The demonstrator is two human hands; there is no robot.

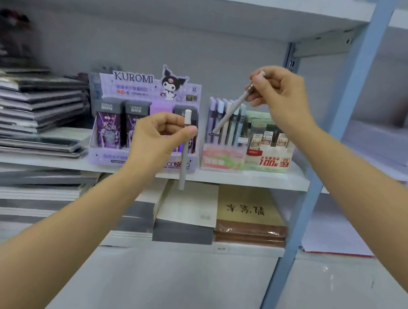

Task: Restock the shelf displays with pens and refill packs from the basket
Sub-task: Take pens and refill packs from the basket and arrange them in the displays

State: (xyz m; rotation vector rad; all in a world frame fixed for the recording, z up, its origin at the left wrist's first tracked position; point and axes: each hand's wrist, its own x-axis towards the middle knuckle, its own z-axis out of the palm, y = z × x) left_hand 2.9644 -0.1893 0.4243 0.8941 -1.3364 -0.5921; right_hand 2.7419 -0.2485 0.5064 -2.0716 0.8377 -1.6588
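White pen (183, 167) stands upright, pinched in the fingers (170, 121) of the left hand (158, 136), before the Kuromi display box (116, 91). The right hand (277, 94) grips a second pen (231, 113), tilted, its lower end among pens in the pink display box (221, 158) on the shelf (295, 181).

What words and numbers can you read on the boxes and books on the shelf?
"KUROMI": top card of the purple box.
"100": front of the green box.
"0.7": the green box again, right corner.
Upside-down characters on the brown book: I cannot read them.
Small print on both boxes and the pink box: too blurred.
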